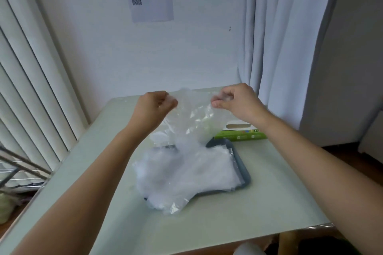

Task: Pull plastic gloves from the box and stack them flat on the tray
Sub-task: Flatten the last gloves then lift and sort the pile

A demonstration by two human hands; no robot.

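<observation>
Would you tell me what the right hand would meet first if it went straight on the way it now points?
The right hand points leftward across the glove it pinches; beyond that film it would probably meet the left hand, pinching the other edge at similar height; depth is uncertain.

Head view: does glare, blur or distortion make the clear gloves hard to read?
Head view: soft even light, faint shadows; wide-angle bowing in the blinds; small glints on the held glove; the pile on the tray merges into one milky mass, layers uncountable.
</observation>
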